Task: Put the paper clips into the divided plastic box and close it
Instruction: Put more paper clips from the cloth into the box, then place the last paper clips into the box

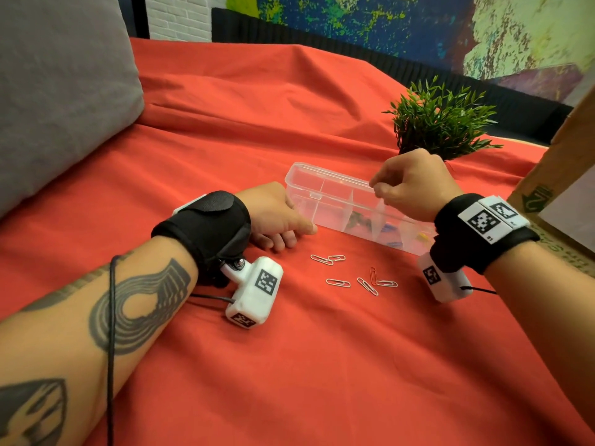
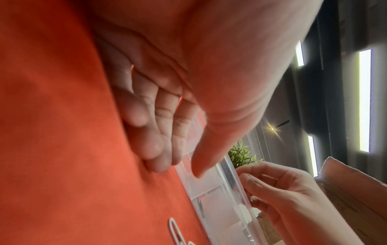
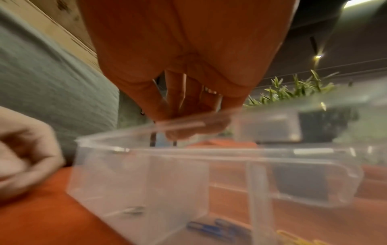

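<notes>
The clear divided plastic box lies on the red cloth. My left hand holds its left end, thumb along the front wall and curled fingers beside it on the cloth. My right hand pinches the front edge of the lid, which is lifted off the box rim. Dark, blue and yellow clips lie in the right-hand compartments. Several loose paper clips, one of them red, are scattered on the cloth in front of the box.
A small green plant stands just behind the box. A cardboard box rises at the right edge, and a grey cushion leans at the left. Red cloth stretches toward me.
</notes>
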